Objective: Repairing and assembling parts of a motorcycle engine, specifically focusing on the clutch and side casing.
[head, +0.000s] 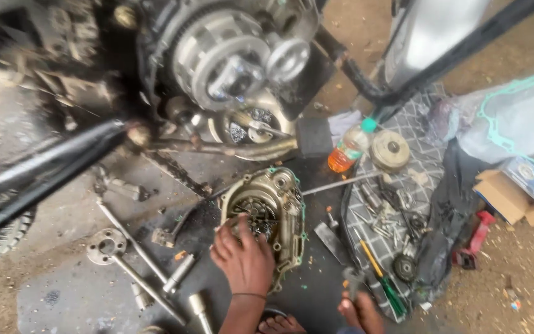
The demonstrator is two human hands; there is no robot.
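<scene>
Dull gold cast metal makes up the engine side cover (273,213), which lies open-side up on a dark, oil-stained patch of the floor (63,291), directly below the exposed motorcycle engine. The cover is roughly oval with a ribbed inner wall, a round recess holding dark greasy parts, and shreds of green gasket along its rim.

In the head view, the left hand (243,258) rests palm down on the cover's near-left edge, fingers spread and reaching into the round recess. This grip is open and flat, closed around nothing, only touching the metal. A thin dark band circles the wrist.

The right hand (361,309) sits low at the frame's bottom edge, just right of the cover, beside a small grey metal tool (352,279); I cannot tell whether this grip is closed on it.

Above, the clutch assembly (220,59) shows bright, machined, ring-shaped steel with a toothed rim. A plastic bottle (348,148) of orange liquid with a green cap leans near a round brass-coloured part (390,150). To the right, a quilted grey mat (397,204) carries scattered bolts and a green-handled screwdriver (383,278). Long steel wrenches (137,260) lie on the floor to the left, well apart from the cover. A cardboard box (508,195) lies at far right.
</scene>
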